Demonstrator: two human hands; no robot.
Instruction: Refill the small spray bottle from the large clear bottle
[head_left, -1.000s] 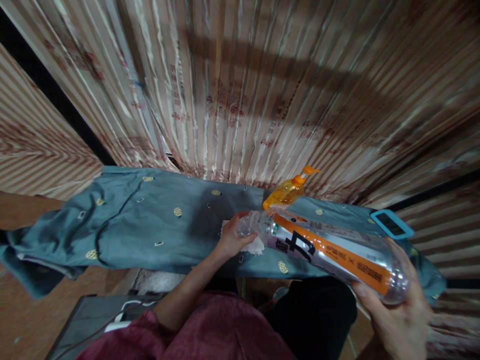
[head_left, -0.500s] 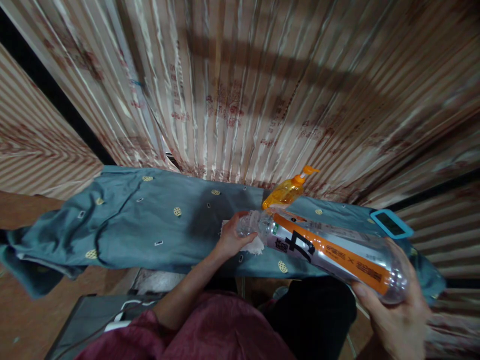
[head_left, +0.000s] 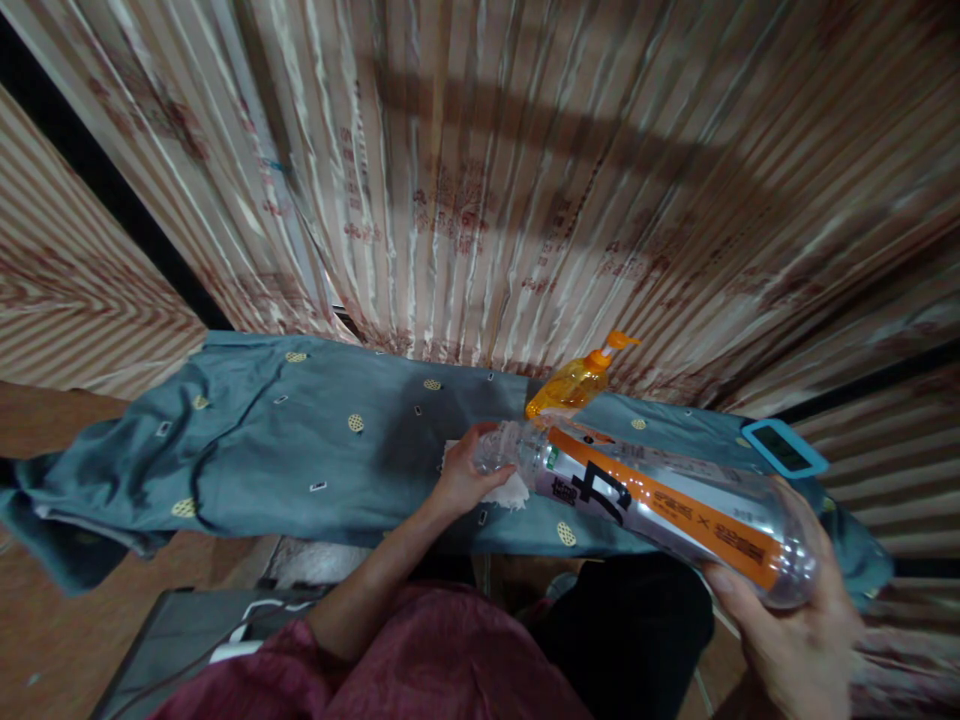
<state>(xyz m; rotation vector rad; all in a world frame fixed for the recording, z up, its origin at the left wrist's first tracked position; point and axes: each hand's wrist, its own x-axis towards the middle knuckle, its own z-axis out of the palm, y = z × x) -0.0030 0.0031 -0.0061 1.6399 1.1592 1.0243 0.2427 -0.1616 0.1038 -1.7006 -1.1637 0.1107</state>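
Note:
A large clear plastic bottle (head_left: 660,510) with an orange and silver label is tilted, its neck lower and to the left. My right hand (head_left: 795,610) is closed around its base end. At the neck end, my left hand (head_left: 461,475) is closed around a small clear plastic cup (head_left: 495,447), the bottle's mouth at or just inside its rim. I cannot tell whether liquid is flowing. Beneath the cup lies a white paper tissue (head_left: 511,493), partly hidden by my left hand. Just behind the neck stands an orange pump bottle (head_left: 570,385).
A blue-green cloth (head_left: 262,450) with pineapple prints covers the narrow table. A light-blue framed device (head_left: 785,447) with a dark screen is at the right end. Striped curtains (head_left: 465,200) hang close behind. A grey case (head_left: 172,640) with a white cable stands at lower left.

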